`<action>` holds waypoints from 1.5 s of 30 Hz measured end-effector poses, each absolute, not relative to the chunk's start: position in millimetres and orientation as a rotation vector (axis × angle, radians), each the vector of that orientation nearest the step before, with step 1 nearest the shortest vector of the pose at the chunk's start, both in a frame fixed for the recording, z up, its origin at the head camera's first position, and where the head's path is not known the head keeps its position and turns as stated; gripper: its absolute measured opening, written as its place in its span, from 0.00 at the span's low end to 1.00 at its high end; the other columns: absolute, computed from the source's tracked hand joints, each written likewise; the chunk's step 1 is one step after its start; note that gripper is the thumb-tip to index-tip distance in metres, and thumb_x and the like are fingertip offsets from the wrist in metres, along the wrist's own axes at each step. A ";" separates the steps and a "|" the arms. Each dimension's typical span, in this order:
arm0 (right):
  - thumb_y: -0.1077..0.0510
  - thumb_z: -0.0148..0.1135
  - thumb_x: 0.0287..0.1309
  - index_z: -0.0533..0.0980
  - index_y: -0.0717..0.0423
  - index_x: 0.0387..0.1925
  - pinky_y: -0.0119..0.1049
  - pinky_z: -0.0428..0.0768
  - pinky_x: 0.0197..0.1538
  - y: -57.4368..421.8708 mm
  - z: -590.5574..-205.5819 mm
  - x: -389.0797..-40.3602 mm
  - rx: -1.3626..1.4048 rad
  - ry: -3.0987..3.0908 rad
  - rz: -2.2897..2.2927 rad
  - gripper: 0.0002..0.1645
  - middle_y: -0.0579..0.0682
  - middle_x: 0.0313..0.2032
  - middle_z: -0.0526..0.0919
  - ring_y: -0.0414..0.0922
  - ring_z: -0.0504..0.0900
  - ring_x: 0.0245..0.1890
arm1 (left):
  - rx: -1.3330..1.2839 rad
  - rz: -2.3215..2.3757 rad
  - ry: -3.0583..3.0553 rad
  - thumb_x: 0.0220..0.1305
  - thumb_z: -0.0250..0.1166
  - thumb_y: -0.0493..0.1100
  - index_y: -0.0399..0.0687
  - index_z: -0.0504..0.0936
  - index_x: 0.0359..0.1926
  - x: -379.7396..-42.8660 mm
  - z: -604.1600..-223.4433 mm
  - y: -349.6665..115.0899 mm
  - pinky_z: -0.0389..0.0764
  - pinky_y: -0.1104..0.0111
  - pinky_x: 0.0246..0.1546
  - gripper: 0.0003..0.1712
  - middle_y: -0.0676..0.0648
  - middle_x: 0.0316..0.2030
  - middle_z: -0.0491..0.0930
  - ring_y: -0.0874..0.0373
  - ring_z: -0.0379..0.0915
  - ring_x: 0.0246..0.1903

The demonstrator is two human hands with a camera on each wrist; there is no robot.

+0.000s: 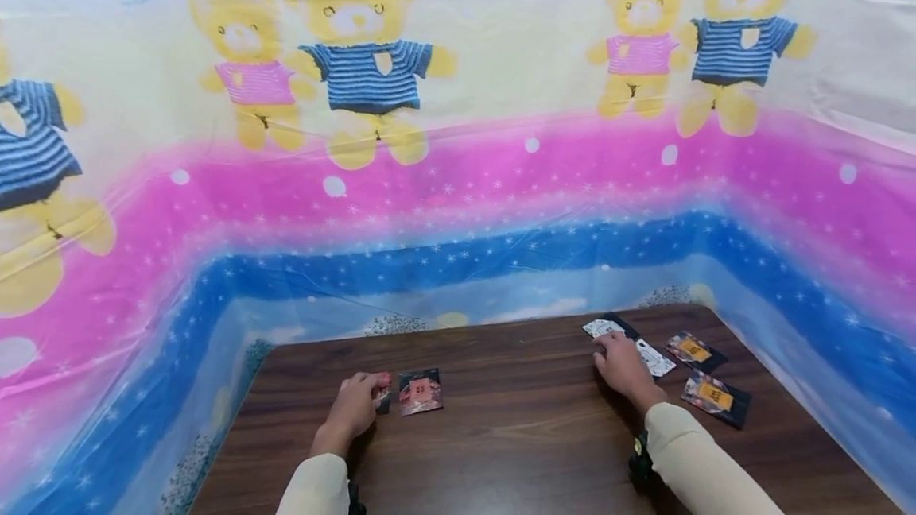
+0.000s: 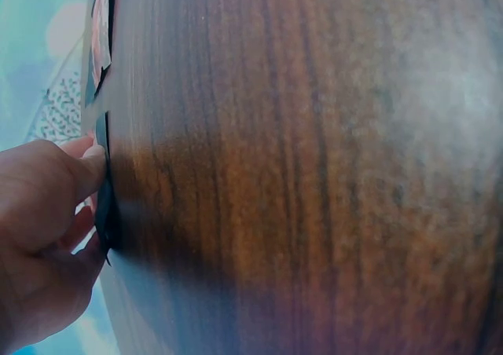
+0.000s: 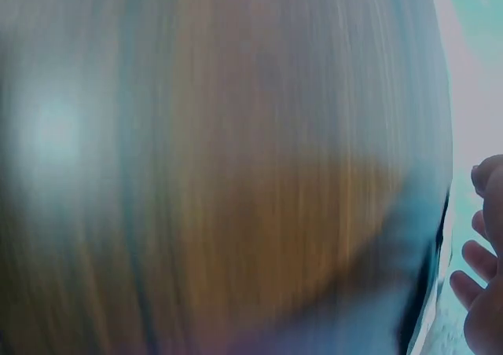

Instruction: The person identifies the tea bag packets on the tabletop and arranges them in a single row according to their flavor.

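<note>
At the table's left, my left hand pinches a small dark packet with a red patch; the fingers cover much of it. In the left wrist view, the thumb lies against the dark edge of that packet. Just right of it lies a flat black packet with a red label. On the far right side, my right hand hovers over white-and-black packets, fingers loosely bent. The right wrist view shows those fingers apart from a packet edge.
Two packets with orange labels, one farther back and one nearer, lie right of my right hand. The brown wooden table meets a bear-printed curtain along its back and sides.
</note>
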State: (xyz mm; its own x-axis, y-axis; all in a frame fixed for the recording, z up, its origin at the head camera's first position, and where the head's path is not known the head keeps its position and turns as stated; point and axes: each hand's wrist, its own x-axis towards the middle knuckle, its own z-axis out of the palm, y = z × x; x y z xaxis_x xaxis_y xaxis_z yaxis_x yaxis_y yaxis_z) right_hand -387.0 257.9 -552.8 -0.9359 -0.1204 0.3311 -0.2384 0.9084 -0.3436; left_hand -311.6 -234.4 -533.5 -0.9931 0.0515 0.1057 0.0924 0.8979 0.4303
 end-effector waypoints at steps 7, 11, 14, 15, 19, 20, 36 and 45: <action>0.63 0.59 0.66 0.82 0.65 0.51 0.66 0.75 0.57 303.2 -550.9 -391.4 0.225 -2.820 0.546 0.15 0.71 0.55 0.78 0.69 0.78 0.55 | -0.157 -0.633 -2.974 0.69 0.63 0.32 0.41 0.83 0.57 -310.0 -529.3 -238.8 0.75 0.42 0.60 0.17 0.33 0.60 0.76 0.32 0.69 0.61; 0.67 0.58 0.66 0.83 0.61 0.49 0.65 0.76 0.56 322.5 -552.2 -391.4 0.309 -2.874 0.558 0.14 0.69 0.55 0.79 0.67 0.78 0.55 | -0.163 -0.619 -2.971 0.69 0.63 0.32 0.41 0.83 0.56 -309.5 -527.5 -239.6 0.74 0.42 0.61 0.16 0.32 0.60 0.76 0.31 0.69 0.61; 0.68 0.60 0.64 0.84 0.58 0.48 0.63 0.77 0.55 330.5 -556.5 -390.4 0.362 -2.922 0.530 0.13 0.65 0.54 0.81 0.66 0.80 0.56 | -0.161 -0.600 -2.976 0.69 0.63 0.32 0.42 0.83 0.55 -310.3 -526.5 -239.4 0.75 0.42 0.61 0.16 0.32 0.60 0.76 0.31 0.70 0.61; 0.68 0.60 0.64 0.84 0.57 0.47 0.63 0.77 0.55 332.0 -558.0 -389.9 0.368 -2.941 0.519 0.13 0.64 0.53 0.81 0.66 0.80 0.56 | -0.161 -0.592 -2.978 0.69 0.63 0.32 0.42 0.83 0.55 -310.7 -526.6 -239.3 0.75 0.42 0.61 0.15 0.33 0.60 0.77 0.32 0.70 0.61; 0.67 0.61 0.65 0.84 0.56 0.48 0.64 0.76 0.57 336.6 -558.8 -388.7 0.383 -2.985 0.525 0.13 0.64 0.53 0.81 0.67 0.78 0.57 | -0.163 -0.587 -2.990 0.69 0.64 0.32 0.41 0.83 0.56 -312.6 -527.7 -238.7 0.74 0.42 0.61 0.16 0.32 0.60 0.76 0.31 0.70 0.61; 0.66 0.61 0.65 0.84 0.56 0.49 0.65 0.75 0.58 337.8 -558.5 -388.4 0.382 -2.999 0.538 0.13 0.64 0.54 0.81 0.67 0.78 0.58 | -0.158 -0.598 -2.992 0.69 0.64 0.32 0.41 0.83 0.56 -312.5 -528.3 -238.3 0.74 0.42 0.61 0.16 0.32 0.60 0.76 0.32 0.70 0.61; 0.61 0.64 0.65 0.82 0.59 0.55 0.68 0.71 0.60 337.3 -562.3 -382.0 0.369 -2.983 0.578 0.18 0.68 0.56 0.79 0.69 0.76 0.59 | -0.151 -0.631 -2.988 0.69 0.64 0.33 0.41 0.82 0.57 -309.7 -532.2 -236.2 0.75 0.43 0.62 0.17 0.32 0.60 0.76 0.33 0.70 0.61; 0.60 0.64 0.65 0.82 0.59 0.54 0.68 0.70 0.60 329.9 -569.5 -381.0 0.337 -2.947 0.549 0.17 0.69 0.56 0.79 0.69 0.75 0.58 | -0.160 -0.631 -2.999 0.69 0.64 0.32 0.41 0.83 0.56 -311.3 -531.7 -237.8 0.74 0.42 0.62 0.16 0.32 0.60 0.76 0.33 0.69 0.62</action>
State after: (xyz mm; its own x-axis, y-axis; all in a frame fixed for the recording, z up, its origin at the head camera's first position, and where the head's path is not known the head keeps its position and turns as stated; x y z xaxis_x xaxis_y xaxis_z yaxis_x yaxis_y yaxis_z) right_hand -381.0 329.9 -569.5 -0.9673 -0.1948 0.1623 -0.2402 0.9092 -0.3401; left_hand -311.3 -237.8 -531.7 -0.9919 0.0871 0.0922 0.1169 0.9100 0.3978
